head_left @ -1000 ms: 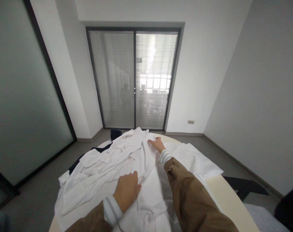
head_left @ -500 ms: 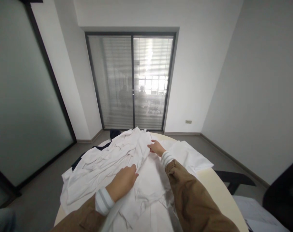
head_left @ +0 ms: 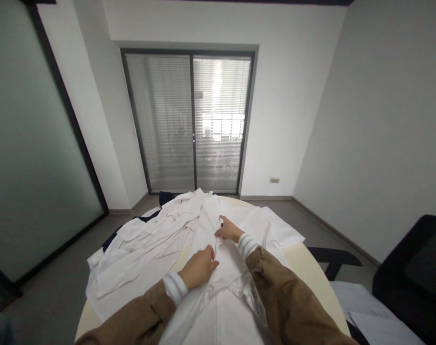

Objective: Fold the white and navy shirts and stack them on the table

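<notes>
A white shirt (head_left: 225,306) lies along the middle of the round table, its front strip running toward me and loose folds across its lower part. My left hand (head_left: 200,266) is closed, thumb and fingers pinching the shirt's left edge. Farther up, my right hand (head_left: 229,230) pinches a small fold of the same shirt, with the index finger stretched out. A sleeve-like white part (head_left: 275,230) spreads to the right beyond that hand. Left of both hands lies a rumpled heap of white cloth (head_left: 138,258), and a strip of bare tabletop shows between it and the shirt.
Dark navy cloth (head_left: 113,235) sticks out under the white heap at the table's (head_left: 313,278) left and far side. At right stand a black chair (head_left: 415,273) and papers (head_left: 376,311) beside the table. Glass doors with blinds (head_left: 192,120) are in the far wall.
My hands have drawn the shirt's left edge to the right, off the white heap, uncovering a strip of table. My left hand moved right; my right hand came slightly nearer. The view turned slightly right.
</notes>
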Demonstrator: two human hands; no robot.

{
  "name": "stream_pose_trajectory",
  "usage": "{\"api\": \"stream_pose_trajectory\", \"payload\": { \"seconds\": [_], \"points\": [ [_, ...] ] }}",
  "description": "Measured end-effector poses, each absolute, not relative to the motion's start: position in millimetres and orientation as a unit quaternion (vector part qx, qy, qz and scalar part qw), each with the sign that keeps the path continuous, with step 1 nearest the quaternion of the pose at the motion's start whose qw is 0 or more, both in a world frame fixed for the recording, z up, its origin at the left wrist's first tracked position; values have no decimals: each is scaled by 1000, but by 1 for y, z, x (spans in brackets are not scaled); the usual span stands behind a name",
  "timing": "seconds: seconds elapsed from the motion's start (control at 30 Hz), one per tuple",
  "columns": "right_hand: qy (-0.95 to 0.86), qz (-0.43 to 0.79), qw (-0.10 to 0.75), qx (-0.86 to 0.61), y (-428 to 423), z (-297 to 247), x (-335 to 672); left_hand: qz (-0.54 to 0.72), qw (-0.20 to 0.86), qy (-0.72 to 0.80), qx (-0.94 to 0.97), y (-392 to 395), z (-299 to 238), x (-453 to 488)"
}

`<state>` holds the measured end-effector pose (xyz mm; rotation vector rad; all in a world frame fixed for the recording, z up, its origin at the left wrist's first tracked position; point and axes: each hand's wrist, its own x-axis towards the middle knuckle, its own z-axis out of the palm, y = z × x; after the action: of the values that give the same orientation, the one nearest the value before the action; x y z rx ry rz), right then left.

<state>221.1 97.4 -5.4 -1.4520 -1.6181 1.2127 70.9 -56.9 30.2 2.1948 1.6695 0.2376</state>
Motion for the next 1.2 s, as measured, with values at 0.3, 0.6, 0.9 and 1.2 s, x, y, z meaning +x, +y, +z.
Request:
{"api": "stream_pose_trajectory", "payload": {
  "seconds": [0.3, 0.6, 0.9, 1.2],
  "points": [
    [-636, 484, 382, -465, 84, -40, 230, -125, 90, 557, 816, -102, 60, 61],
    [-677, 479, 415, -375, 78, -48, 237, 9, 482, 483, 731, -104, 58, 70],
    [-686, 452, 423, -382, 79, -51, 240, -241, 258, 475, 806, -133, 59, 75],
    [-688, 456, 422, -376, 75, -46, 239, -127, 261, 329, 899, -99, 62, 60]
  ]
}}
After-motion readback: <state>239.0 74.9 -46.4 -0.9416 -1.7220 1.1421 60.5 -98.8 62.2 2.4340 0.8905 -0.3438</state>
